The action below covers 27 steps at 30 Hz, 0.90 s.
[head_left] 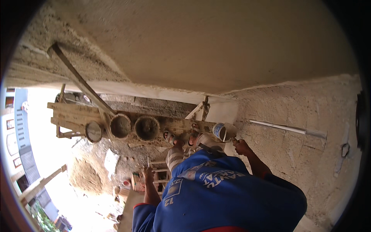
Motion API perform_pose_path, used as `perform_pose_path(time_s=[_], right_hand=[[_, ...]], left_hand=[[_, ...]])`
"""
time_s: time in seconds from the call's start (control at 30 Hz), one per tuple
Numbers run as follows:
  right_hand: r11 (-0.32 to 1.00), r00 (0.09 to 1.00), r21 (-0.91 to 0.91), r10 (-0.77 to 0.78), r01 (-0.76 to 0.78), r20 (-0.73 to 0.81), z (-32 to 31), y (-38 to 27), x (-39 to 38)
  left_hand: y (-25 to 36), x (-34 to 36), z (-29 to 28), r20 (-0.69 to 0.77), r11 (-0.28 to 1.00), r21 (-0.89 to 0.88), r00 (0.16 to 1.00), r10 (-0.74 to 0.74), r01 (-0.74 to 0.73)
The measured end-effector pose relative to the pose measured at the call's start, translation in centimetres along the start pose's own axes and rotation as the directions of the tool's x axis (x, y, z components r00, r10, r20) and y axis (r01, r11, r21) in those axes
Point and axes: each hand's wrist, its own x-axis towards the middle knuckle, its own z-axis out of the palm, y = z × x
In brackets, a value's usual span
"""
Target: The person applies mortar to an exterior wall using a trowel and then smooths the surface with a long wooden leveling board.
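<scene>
My right hand (242, 147) is closed at the near rim of a small white-and-blue bucket (219, 131), its fingertips against the edge. The bucket is at the right end of a plank scaffold (176, 123), beside my sandalled feet (194, 131). Low on the left, my left hand (148, 176) is closed, with a thin pale bar just above it. Whether the hand grips that bar cannot be made out. In front of my waist lies a dark flat thing (210, 149), partly hidden by my blue shirt.
Three round tubs stand along the plank: one dark inside (147, 128), two with grey mix (120, 126). A wooden pole (79, 81) leans against the plastered wall (232, 46). Below are a ladder-like frame (159, 170) and a sand heap (85, 176). A white pipe (277, 126) runs along the right wall.
</scene>
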Motion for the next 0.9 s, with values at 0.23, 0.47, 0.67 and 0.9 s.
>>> perform_pose_path(time_s=[0.23, 0.47, 0.67, 0.9], right_hand=[[0.983, 0.991, 0.183, 0.001, -0.026, 0.137, -1.7, 7.3, 5.3], [0.922, 0.972, 0.309, 0.229, -0.232, 0.044, -4.3, 13.5, 5.5], [0.747, 0.927, 0.555, 0.349, -0.365, 0.141, -4.5, 18.9, 7.8], [0.795, 0.968, 0.563, 0.125, -0.228, 0.216, -6.7, 15.6, 5.9]], left_hand=[[8.6, -3.0, 4.0, -0.003, 0.972, 0.014, 0.972, 0.236, -0.236], [13.7, -5.2, 9.9, 0.166, 0.925, 0.210, 0.944, 0.284, -0.315], [16.7, -8.9, 17.4, 0.174, 0.895, 0.281, 0.936, 0.306, -0.345], [20.1, -7.5, 20.8, 0.415, 0.828, -0.074, 0.738, 0.532, -0.555]])
